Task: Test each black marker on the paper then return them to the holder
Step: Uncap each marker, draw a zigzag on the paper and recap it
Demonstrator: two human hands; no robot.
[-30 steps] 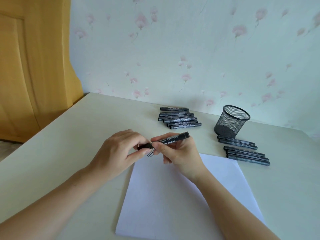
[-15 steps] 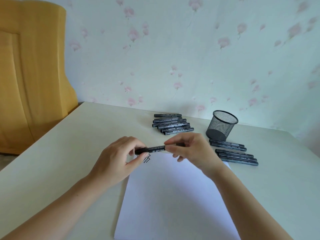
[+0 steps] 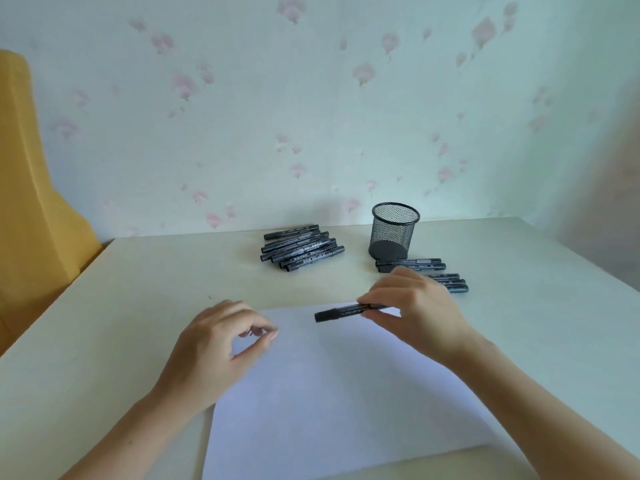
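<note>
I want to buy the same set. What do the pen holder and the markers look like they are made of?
The pen holder looks like black metal mesh with a matt finish: the wall shows through its fine grid, and the base is solid. The marker in the right hand looks like dark plastic with a slight sheen and pale printed lettering, though blur leaves this uncertain.

Bare table (image 3: 156, 289) lies open between marker pile (image 3: 301, 247), holder (image 3: 394, 233) and paper (image 3: 346, 393).
</note>
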